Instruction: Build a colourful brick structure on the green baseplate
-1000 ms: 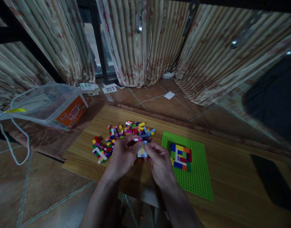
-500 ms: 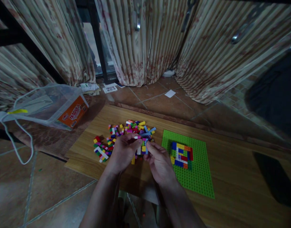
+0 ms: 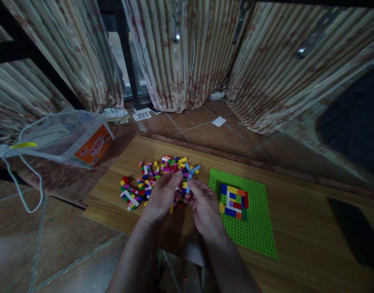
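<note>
Between my two hands is a small cluster of joined building bricks (image 3: pixel 185 187), with yellow, dark blue and light blue parts showing. My left hand (image 3: pixel 164 195) is closed around its left side, the thumb laid over the top. The fingers of my right hand (image 3: pixel 205 205) pinch its right side at a light blue brick. Just beyond the hands lies a loose brick pile (image 3: pixel 147 169) in many colours, partly hidden by my left hand. To the right, a square build of several bricks (image 3: pixel 234 201) sits on a green baseplate (image 3: pixel 257 236).
All this lies on a long wooden table (image 3: pixel 297 228). A dark flat object (image 3: pixel 355 228) rests at its right end. A clear plastic tub (image 3: pixel 61 134) with an orange label and white handle stands left. Striped curtains (image 3: pixel 187 53) hang behind, and papers (image 3: pixel 141 114) lie on the floor.
My left thumb and fingers have shifted over the cluster, covering the white and pink bricks that showed at its top. My right hand keeps its pinch, nearly in place.
</note>
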A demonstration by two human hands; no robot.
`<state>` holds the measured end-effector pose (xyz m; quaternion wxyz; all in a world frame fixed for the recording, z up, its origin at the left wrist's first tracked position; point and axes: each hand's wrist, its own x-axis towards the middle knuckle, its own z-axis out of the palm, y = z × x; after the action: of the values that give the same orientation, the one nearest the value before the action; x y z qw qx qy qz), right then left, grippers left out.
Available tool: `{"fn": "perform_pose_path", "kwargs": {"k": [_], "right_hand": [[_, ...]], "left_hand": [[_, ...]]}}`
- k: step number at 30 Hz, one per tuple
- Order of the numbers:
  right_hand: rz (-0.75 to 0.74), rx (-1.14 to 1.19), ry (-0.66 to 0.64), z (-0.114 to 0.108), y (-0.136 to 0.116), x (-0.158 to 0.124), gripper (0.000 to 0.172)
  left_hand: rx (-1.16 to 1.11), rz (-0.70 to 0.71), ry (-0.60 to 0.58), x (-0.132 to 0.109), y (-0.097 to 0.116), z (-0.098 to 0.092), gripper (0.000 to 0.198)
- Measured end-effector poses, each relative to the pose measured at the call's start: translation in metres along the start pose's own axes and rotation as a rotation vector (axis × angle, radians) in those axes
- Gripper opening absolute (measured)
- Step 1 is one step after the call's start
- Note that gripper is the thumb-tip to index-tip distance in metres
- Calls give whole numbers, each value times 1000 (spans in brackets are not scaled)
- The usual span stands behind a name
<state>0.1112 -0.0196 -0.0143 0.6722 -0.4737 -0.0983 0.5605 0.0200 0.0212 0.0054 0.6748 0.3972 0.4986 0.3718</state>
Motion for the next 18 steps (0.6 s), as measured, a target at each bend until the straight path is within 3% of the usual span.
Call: {"fn": "perform_pose_path", "kwargs": {"k": [9,18], "right_hand": [[-50,-28,-102,-2,-2,1,23],[21,88,-142,-3,-3,1,20]], "left_hand": [[63,65,-182,-8,7,-1,29],[94,133,-208,-6,1,-2,26]]}}
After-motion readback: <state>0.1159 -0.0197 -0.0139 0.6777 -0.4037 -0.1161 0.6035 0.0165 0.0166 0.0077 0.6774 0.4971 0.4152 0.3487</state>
